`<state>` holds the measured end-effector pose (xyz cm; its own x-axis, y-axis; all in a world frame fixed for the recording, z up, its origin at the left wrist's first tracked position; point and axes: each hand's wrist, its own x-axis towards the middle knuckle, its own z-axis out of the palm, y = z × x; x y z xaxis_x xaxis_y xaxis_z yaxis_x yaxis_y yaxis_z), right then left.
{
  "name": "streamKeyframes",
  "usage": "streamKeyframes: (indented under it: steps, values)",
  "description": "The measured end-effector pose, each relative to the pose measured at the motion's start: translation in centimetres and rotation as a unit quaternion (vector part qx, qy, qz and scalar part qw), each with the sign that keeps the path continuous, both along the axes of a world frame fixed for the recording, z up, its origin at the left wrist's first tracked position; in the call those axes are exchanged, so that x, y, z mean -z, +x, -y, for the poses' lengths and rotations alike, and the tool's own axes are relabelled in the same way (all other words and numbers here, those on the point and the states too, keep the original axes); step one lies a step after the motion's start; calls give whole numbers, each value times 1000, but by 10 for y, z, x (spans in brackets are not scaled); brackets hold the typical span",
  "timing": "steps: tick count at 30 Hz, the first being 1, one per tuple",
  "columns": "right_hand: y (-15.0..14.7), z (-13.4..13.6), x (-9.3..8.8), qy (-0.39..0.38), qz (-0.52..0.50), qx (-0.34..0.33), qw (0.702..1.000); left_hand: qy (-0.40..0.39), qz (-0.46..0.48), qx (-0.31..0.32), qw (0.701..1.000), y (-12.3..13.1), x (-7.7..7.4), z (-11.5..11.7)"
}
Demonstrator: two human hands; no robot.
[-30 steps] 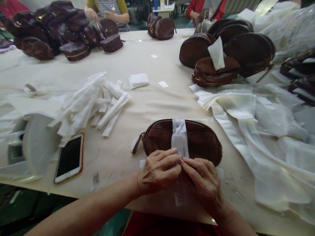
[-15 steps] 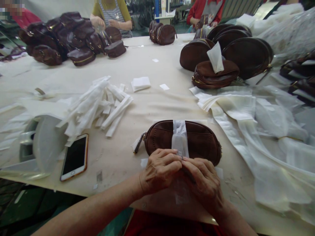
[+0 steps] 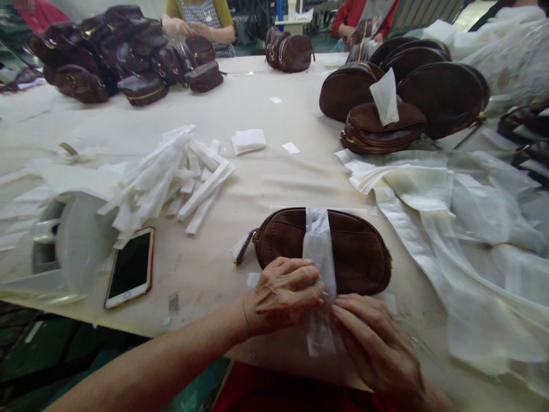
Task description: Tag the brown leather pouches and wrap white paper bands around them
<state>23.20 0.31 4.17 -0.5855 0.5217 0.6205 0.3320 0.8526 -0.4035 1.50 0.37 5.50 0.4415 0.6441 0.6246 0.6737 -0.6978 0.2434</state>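
A dark brown leather pouch (image 3: 360,252) lies on the table before me, its gold zip pull out to the left. A translucent white strip (image 3: 318,246) runs across its middle and hangs past its near edge onto the table. My left hand (image 3: 285,292) is closed, its fingertips pinching the strip at the pouch's near edge. Just right of the strip, my right hand (image 3: 380,337) has its fingers stretched out, the tips close to the strip and the pouch's lower edge. Its thumb is hidden.
Left are a pile of white strips (image 3: 154,171), a phone (image 3: 131,269) and a tape dispenser (image 3: 72,246). Long translucent sheets (image 3: 429,200) spread at right. Brown pouches (image 3: 441,97) stand behind them; more are heaped at far left (image 3: 132,57). Co-workers sit across the table.
My right hand has drawn away from my left, down and to the right, its fingers straightening. My left hand stays at the strip. The view has shifted slightly.
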Motion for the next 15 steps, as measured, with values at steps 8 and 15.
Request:
streamKeyframes:
  steps: [8,15]
  values:
    - [0,28,10,16,56,21,998,15,-45,17,999,-4,2,1]
    - [-14,36,14,50,-11,17,999,56,-61,18,996,-4,7,0]
